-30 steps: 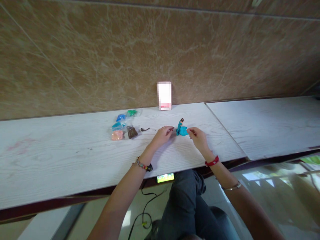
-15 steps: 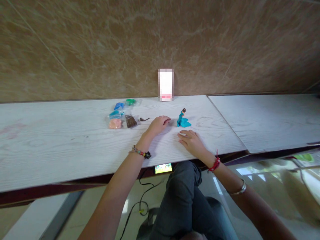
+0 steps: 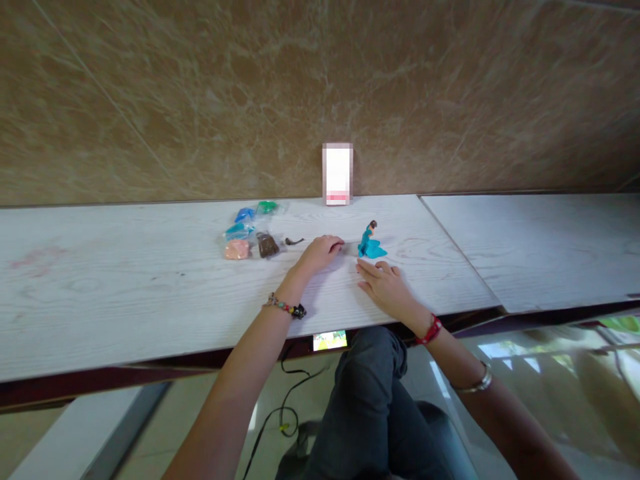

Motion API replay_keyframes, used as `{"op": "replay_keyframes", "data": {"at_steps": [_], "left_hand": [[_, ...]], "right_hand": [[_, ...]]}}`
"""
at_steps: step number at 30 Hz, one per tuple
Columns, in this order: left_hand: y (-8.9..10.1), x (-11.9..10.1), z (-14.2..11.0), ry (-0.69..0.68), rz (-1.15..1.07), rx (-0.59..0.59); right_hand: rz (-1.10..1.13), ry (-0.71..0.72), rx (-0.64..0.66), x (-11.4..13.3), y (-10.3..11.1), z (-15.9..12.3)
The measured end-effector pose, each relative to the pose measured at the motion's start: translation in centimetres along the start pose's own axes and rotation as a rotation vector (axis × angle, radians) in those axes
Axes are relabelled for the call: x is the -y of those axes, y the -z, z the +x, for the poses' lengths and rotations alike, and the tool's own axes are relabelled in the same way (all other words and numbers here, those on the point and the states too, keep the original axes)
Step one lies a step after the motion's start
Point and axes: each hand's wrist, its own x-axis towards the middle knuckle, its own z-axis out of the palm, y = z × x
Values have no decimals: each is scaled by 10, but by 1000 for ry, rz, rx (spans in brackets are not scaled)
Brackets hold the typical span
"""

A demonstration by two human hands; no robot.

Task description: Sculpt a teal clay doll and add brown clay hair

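A small clay figurine (image 3: 371, 249) stands on the white wood-grain table, with a turquoise dress spread at its base and brown hair on top. My right hand (image 3: 387, 285) is open just in front of it, palm down, index finger stretched towards the base of the dress. Whether that fingertip touches the clay I cannot tell. To the figurine's left, my left hand (image 3: 323, 253) rests on the table, fingers loosely bent and thumb apart, holding nothing. Beyond its wrist side lies a thin, dark brown curved piece (image 3: 294, 241), apparently clay.
Left of my hands sit bags of brown (image 3: 267, 245), pink (image 3: 237, 250), turquoise (image 3: 239, 231), blue (image 3: 245, 215) and green (image 3: 267, 207) clay. A blurred-out white panel (image 3: 338, 175) leans on the brown marbled wall. A lit screen (image 3: 330, 340) shows below the table's front edge.
My right hand has shifted slightly forward, its index finger now nearer the figurine's base. My left hand stays in place. The whole view has shifted a little.
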Motion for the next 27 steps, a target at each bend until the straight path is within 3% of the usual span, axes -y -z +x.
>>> {"op": "replay_keyframes", "data": {"at_steps": [15, 20, 23, 27], "left_hand": [[1, 3, -1, -4, 26, 7], [3, 2, -3, 5, 5, -15], [4, 2, -4, 27, -27, -36], [4, 1, -4, 36, -92, -37]], "right_hand": [[56, 56, -52, 3, -1, -6], [128, 11, -64, 4, -4, 14], [275, -24, -111, 4, -6, 28], [692, -239, -286, -3, -1, 36]]}}
